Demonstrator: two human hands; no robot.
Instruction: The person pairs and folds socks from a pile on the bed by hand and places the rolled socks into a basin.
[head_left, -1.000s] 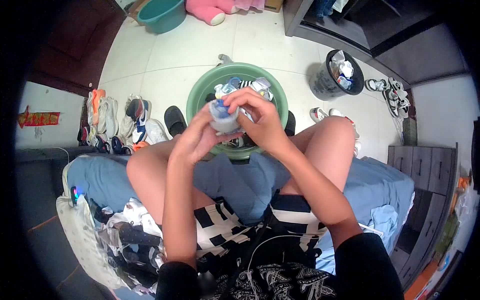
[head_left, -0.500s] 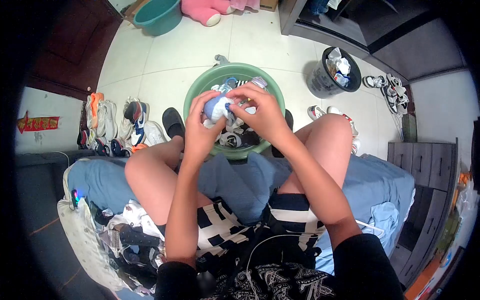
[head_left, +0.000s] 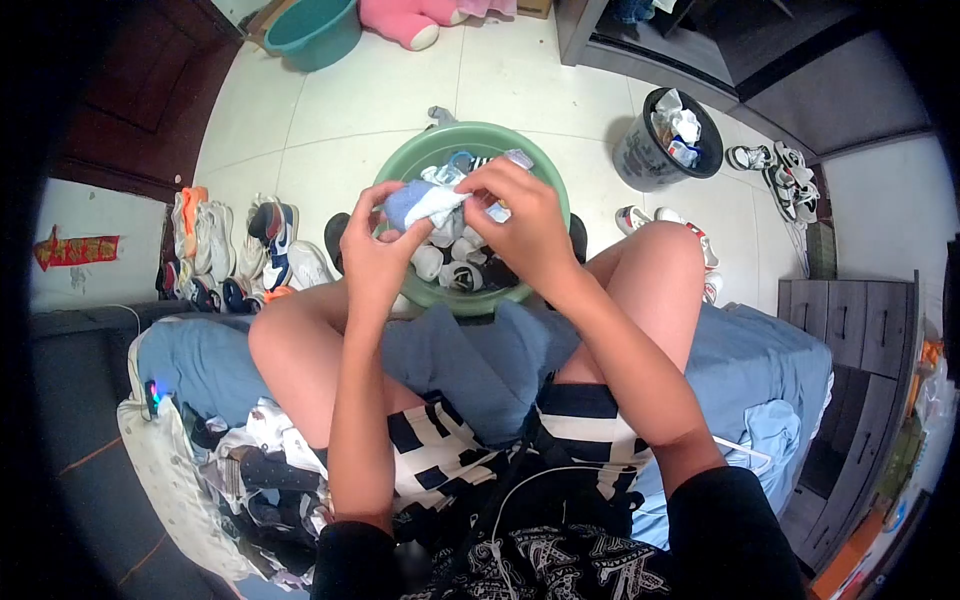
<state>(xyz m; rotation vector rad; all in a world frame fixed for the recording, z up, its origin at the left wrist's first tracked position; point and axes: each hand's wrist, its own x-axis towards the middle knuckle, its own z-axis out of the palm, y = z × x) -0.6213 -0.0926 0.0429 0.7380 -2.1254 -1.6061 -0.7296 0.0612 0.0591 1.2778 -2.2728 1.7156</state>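
A blue and white sock (head_left: pixel 412 203), bunched into a roll, is held up over the green basin (head_left: pixel 385 165). My left hand (head_left: pixel 377 240) wraps round its blue end, thumb underneath. At the other end, my right hand (head_left: pixel 520 215) pinches the white edge between thumb and fingers. Below both hands the basin holds several balled socks, among them a white one (head_left: pixel 427 262) and a black and white one (head_left: pixel 461 276). Part of the basin's contents is hidden behind my hands.
A grey sock (head_left: pixel 441 116) lies on the floor beyond the basin. To the right stands a black bin (head_left: pixel 640 155) with crumpled paper. Shoes (head_left: pixel 213 240) line the left wall. Piled clothes (head_left: pixel 265 480) lie on the bed (head_left: pixel 740 350). A teal tub (head_left: pixel 315 38) is at the back.
My left hand has shifted left with the sock's blue end, and my right hand draws the white edge to the right. The sock now looks stretched longer between them.
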